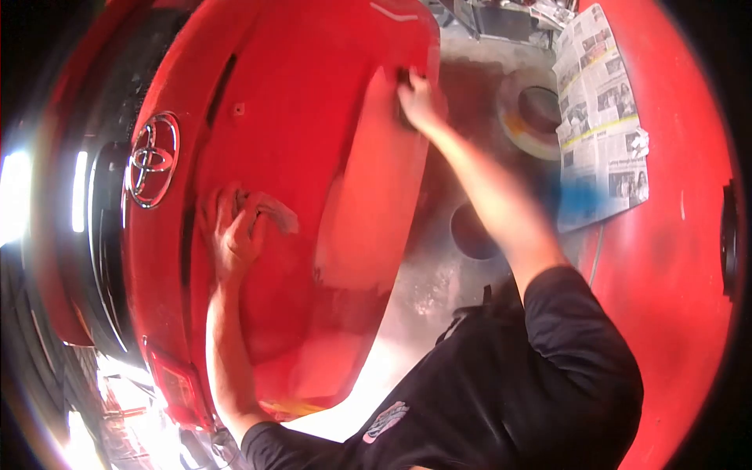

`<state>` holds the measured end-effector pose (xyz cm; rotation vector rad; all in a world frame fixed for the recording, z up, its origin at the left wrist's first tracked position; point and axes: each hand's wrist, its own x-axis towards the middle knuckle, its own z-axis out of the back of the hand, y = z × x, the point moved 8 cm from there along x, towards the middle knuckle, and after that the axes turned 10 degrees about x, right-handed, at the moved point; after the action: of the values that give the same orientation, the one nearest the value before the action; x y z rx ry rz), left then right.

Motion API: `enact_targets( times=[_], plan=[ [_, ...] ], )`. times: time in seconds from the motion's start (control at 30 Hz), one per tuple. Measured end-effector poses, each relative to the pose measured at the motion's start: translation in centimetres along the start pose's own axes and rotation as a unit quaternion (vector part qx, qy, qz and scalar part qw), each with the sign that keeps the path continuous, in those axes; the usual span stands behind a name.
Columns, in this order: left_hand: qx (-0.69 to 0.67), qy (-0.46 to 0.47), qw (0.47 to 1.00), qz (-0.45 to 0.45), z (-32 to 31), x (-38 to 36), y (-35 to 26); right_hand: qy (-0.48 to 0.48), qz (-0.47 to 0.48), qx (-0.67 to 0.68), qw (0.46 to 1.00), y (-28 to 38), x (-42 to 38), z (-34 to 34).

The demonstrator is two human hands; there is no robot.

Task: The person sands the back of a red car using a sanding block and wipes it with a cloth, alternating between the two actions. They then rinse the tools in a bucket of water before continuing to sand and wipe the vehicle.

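A glossy red car panel (282, 117) with duller, paler patches (360, 196) along its right side stretches out before me. My left hand (235, 235) rests on the panel, its fingers bent around a folded greyish piece of cloth or paper (278, 211). At the panel's far right edge, my right hand (421, 100) grips a dark block-like object (404, 88). That hand is slightly blurred, and the object's underside is hidden. A chrome oval emblem (153, 160) sits on the car left of my left hand.
Newspaper (599, 117) covers part of another red body panel (674, 258) on my right. A ring-shaped object (513, 117) lies on the grey floor (423, 274) between the panels. Lower left is a tail light (174, 385).
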<state>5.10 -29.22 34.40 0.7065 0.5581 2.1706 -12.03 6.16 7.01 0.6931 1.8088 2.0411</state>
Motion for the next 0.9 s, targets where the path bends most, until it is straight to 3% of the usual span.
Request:
enact_targets(
  times=[0.07,0.13,0.2,0.3,0.33,0.37,0.4,0.47,0.53,0.6,0.7,0.73,0.77,0.8,0.87,0.9],
  plan=[
    [0.008,-0.005,1.0,0.007,0.1,0.1,0.2,0.029,-0.039,-0.023,0.999,4.5,-1.9,2.3],
    [0.006,-0.013,1.0,0.006,0.4,0.3,0.1,-0.038,0.052,0.01,0.998,-3.0,-7.0,-0.4],
    [0.006,-0.024,1.0,0.01,0.4,0.3,0.1,-0.039,0.072,-0.029,0.996,-0.1,-17.8,2.0],
    [0.01,-0.015,1.0,0.0,0.3,0.2,0.6,-0.066,0.125,-0.002,0.99,0.6,-16.0,0.8],
    [0.015,-0.018,1.0,0.003,0.2,0.2,0.6,-0.067,0.115,0.036,0.99,0.0,-11.1,-0.8],
    [0.017,-0.02,1.0,0.006,0.2,0.2,0.3,-0.059,0.13,0.17,0.975,-0.7,-5.5,-2.9],
    [0.014,-0.016,1.0,0.005,0.5,0.2,-0.1,-0.015,0.045,0.079,0.996,-0.4,-1.7,-3.3],
    [-0.01,-0.005,1.0,0.022,0.9,0.6,0.0,-0.002,0.014,0.124,0.992,1.0,-1.6,-2.3],
    [-0.006,-0.017,1.0,0.021,0.5,0.2,0.1,-0.005,0.04,0.072,0.997,-0.6,-8.9,-0.9],
    [0.003,-0.035,0.999,0.026,0.3,0.2,0.5,-0.04,0.115,-0.049,0.991,2.6,-19.2,1.8],
    [0.004,-0.025,1.0,0.009,0.8,0.3,0.7,-0.085,0.173,0.005,0.981,0.8,-16.9,-0.9],
    [0.003,-0.028,0.999,0.015,0.7,0.3,0.6,-0.05,0.087,0.075,0.992,2.9,-12.6,-1.3],
    [-0.001,-0.028,0.999,0.02,0.7,0.1,0.3,0.03,-0.04,0.226,0.973,1.1,-6.9,-4.0],
    [-0.002,-0.025,1.0,0.019,0.8,0.0,0.0,-0.146,0.28,0.002,0.949,2.8,-3.0,-3.4],
    [-0.018,-0.029,0.999,0.028,1.0,0.3,0.1,-0.018,0.12,0.214,0.969,2.1,-0.8,-4.4],
    [-0.02,-0.029,0.999,0.03,0.9,0.1,0.1,-0.011,0.1,0.169,0.981,1.8,-3.8,-3.4]
  ],
)
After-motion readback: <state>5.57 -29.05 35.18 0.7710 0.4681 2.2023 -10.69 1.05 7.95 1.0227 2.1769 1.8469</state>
